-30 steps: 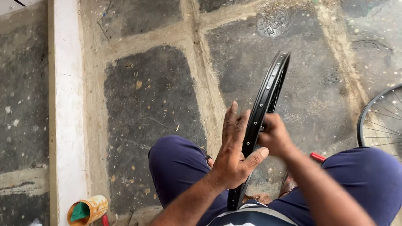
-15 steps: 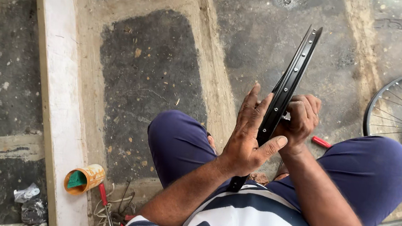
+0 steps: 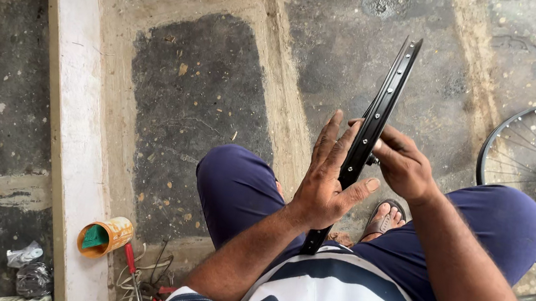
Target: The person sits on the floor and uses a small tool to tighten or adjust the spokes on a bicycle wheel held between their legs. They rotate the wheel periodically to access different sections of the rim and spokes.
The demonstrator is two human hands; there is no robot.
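Stone floor, orange can nr curb

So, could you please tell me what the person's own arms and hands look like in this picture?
Both forearms are bare, with no gloves, watch or rings that I can make out on the left hand or the right hand. Short sleeves of a navy shirt with white stripes end near the elbows.
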